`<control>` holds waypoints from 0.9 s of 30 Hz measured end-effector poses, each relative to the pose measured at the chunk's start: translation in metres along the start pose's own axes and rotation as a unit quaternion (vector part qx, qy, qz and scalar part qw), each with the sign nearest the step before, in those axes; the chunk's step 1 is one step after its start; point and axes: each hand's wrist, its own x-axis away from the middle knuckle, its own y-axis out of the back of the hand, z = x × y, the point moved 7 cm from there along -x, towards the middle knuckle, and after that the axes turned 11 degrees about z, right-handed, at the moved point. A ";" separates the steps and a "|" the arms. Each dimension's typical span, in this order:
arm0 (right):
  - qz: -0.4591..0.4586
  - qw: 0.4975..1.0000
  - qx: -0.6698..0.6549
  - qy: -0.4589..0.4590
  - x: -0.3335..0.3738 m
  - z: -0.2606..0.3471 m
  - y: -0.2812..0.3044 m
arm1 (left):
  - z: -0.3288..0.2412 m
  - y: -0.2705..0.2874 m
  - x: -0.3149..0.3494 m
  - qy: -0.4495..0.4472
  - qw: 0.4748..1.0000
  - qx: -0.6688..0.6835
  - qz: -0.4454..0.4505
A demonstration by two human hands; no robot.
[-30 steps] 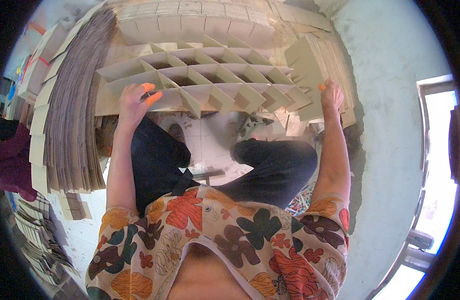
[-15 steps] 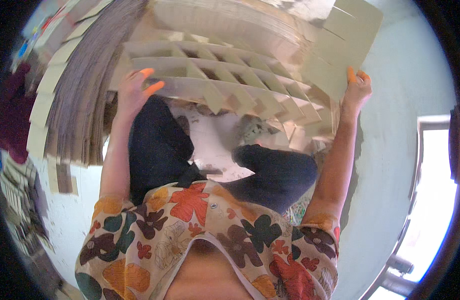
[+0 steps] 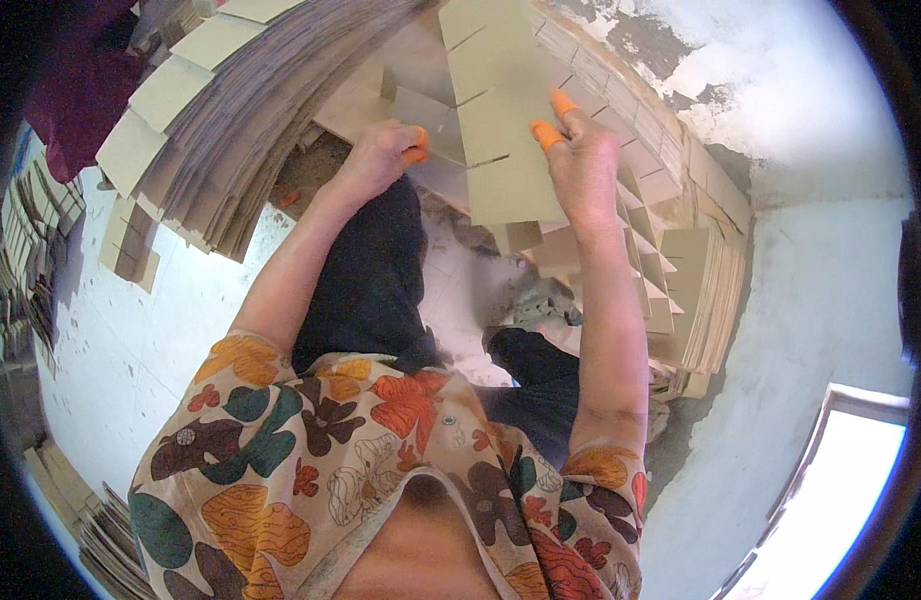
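My right hand (image 3: 588,170), with orange finger covers, grips a flat tan cardboard sheet (image 3: 500,120) by its right edge. Several short slits run in from the sheet's left side. To the left, my left hand (image 3: 380,158) is closed, its orange-covered fingertips pressed together beside the sheet. What those fingers hold, if anything, I cannot make out. Partly hidden behind the sheet and my right forearm is a cardboard divider grid (image 3: 642,235) of crossed strips. Grey-white strips of cardboard (image 3: 430,118) show between my two hands.
A long fanned stack of cardboard sheets (image 3: 250,120) curves along the left. More slotted pieces (image 3: 620,105) line the far right, and an upright bundle (image 3: 705,295) leans near the wall (image 3: 810,270). A small cardboard piece (image 3: 130,240) lies on the pale floor (image 3: 195,300).
My right hand has brought the cardboard sheet leftward, in front of the grid. My left hand has moved right, and its spread fingers have closed. The whole view has turned to the right.
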 end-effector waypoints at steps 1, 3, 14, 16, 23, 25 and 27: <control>0.012 1.000 0.005 -0.011 -0.003 0.002 -0.006 | 0.002 -0.001 0.001 0.001 1.000 -0.010 0.000; 0.036 0.999 0.017 -0.033 -0.009 0.005 -0.015 | 0.005 -0.003 0.001 0.001 1.000 -0.030 0.001; 0.150 0.988 0.025 0.021 -0.018 -0.011 -0.081 | 0.010 -0.006 -0.002 0.005 1.000 -0.001 -0.004; 0.192 0.979 0.067 0.013 -0.018 -0.011 -0.096 | 0.011 -0.007 -0.003 -0.001 1.000 0.001 -0.008; 0.330 0.919 0.214 0.018 -0.013 -0.014 -0.131 | 0.010 -0.007 -0.006 0.013 1.000 -0.010 0.002; 0.316 0.929 0.192 -0.019 -0.020 -0.010 -0.112 | 0.007 -0.004 -0.006 0.014 1.000 -0.025 0.011; 0.237 0.957 0.142 -0.085 -0.023 -0.023 -0.079 | 0.001 -0.002 -0.005 -0.002 0.999 -0.050 0.014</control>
